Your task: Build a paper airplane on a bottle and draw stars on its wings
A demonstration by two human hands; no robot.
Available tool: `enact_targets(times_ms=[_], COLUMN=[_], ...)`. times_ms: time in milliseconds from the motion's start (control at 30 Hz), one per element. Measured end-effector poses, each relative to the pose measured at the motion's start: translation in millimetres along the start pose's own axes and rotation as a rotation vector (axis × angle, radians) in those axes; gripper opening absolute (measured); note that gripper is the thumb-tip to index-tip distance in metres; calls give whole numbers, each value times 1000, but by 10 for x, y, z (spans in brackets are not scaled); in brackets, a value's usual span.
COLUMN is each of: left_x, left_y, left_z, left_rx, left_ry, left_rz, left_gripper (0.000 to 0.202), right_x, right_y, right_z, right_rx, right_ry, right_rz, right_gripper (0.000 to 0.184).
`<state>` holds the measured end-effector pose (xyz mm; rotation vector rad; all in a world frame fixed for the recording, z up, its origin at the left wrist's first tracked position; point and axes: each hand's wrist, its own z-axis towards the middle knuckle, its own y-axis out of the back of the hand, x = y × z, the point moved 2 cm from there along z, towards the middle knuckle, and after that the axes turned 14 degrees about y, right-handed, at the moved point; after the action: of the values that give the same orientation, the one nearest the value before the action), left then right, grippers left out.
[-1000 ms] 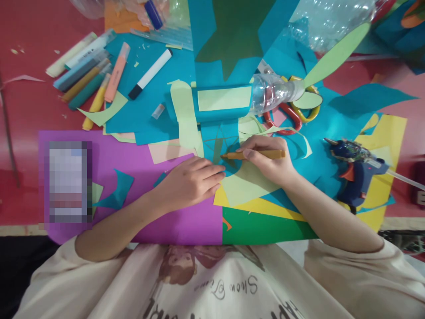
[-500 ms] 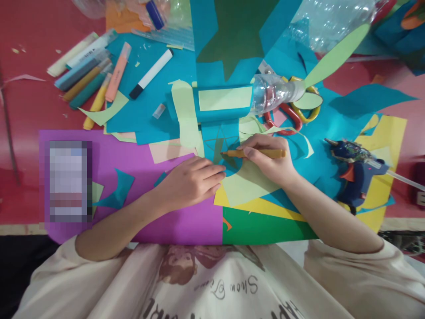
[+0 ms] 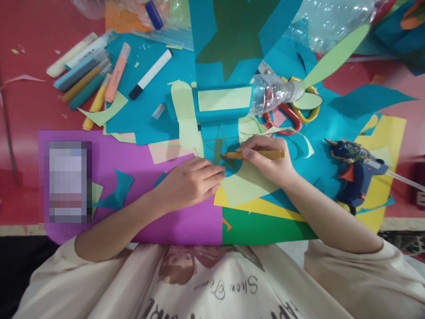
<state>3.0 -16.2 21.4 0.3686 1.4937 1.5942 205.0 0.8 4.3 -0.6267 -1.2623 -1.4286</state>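
My right hand (image 3: 270,160) pinches a brown marker (image 3: 265,154), its tip touching a small piece of blue paper (image 3: 211,133). On that paper is a star outline, partly filled in brown. My left hand (image 3: 201,182) lies flat, fingers stretched out, over the lower left edge of the blue paper. Just above stands or lies a clear plastic bottle (image 3: 265,94) wrapped in blue paper with a pale green strip (image 3: 226,98) on it. A pale green sheet (image 3: 250,184) lies under my right hand.
Several markers (image 3: 88,68) lie at the upper left, near a white marker with a black cap (image 3: 151,74). Scissors (image 3: 307,116) sit partly under the bottle. A blue glue gun (image 3: 360,175) rests at right. Purple paper (image 3: 182,226) and a blurred-out phone-like object (image 3: 68,181) are at left.
The marker tip has shifted very slightly down and left on the star drawing. My left hand stays in place.
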Motion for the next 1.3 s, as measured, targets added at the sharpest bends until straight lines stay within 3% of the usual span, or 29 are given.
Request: enact_targets(times_ms=[167, 400, 633, 900, 1300], left_x=[1, 9, 17, 21, 66], left_y=[-4, -1, 8, -4, -54], left_z=[-7, -11, -14, -6, -22], left_rx=[36, 26, -1, -12, 1], left_ry=[8, 4, -14, -13, -35], left_rz=[21, 20, 19, 32, 28], left_gripper=[24, 24, 24, 25, 32], right_x=[-7, -12, -50, -33, -27], right_y=[4, 29, 21, 4, -3], right_z=[2, 9, 12, 39, 51], right_rx=[12, -185, -133, -136, -53], right_ry=[-17, -25, -85, -40, -53], right_rz=[19, 81, 103, 58, 35], right_gripper=[29, 29, 30, 9, 16])
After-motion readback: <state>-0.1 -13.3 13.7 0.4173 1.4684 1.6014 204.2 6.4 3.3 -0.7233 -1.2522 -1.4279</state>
